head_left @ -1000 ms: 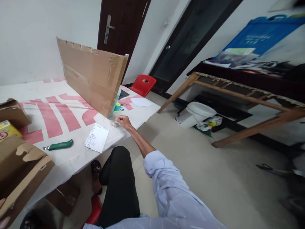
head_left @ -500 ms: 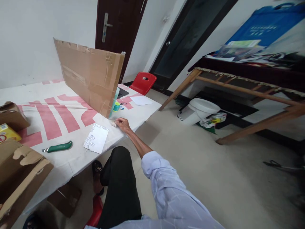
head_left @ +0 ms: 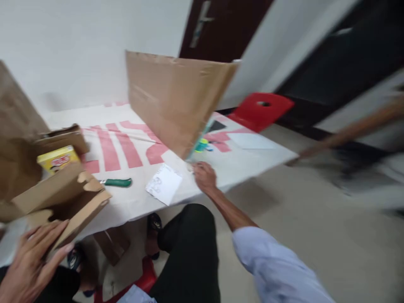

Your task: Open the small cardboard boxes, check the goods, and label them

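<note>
My right hand is at the table's near edge, its fingers closed over a small pale object that is mostly hidden and blurred. Left of it lies a white card with small drawn or cut shapes along one side. My left hand is at the lower left against the near side of an open cardboard box, fingers stretched out and thumb apart. A green-handled utility knife lies between the box and the card.
A large cardboard panel stands upright on the table. Behind the open box are a yellow box and another cardboard box. A green tape roll sits by the panel; a red chair stands beyond.
The view has swung left, so the table appears further right. My left hand has come into view beside the open box. My right hand stays by the card with fingers closed.
</note>
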A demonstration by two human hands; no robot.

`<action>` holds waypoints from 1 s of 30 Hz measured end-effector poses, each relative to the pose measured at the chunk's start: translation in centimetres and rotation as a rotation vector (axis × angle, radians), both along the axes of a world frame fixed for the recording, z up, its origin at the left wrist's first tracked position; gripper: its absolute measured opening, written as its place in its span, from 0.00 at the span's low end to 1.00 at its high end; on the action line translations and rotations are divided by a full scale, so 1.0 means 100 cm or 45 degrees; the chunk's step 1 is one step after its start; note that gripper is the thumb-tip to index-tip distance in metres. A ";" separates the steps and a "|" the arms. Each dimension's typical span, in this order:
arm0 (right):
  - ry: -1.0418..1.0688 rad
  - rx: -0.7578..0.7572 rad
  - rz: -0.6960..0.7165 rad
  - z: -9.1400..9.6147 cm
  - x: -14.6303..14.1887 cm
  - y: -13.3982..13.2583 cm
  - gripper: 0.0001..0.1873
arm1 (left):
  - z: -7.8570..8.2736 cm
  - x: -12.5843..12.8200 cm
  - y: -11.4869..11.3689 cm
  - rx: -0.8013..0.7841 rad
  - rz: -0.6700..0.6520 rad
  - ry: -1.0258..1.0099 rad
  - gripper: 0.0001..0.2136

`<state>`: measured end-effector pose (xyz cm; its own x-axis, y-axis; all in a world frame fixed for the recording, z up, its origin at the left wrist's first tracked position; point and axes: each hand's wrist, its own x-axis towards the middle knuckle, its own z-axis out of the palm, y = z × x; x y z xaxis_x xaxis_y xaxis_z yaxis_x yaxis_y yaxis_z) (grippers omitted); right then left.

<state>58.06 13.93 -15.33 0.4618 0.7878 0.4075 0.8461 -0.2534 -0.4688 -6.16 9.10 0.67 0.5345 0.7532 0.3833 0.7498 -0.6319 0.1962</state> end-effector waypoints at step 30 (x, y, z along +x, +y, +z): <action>0.678 -0.342 1.553 0.076 -0.323 0.060 0.60 | -0.060 -0.013 0.020 -0.270 0.666 -0.866 0.33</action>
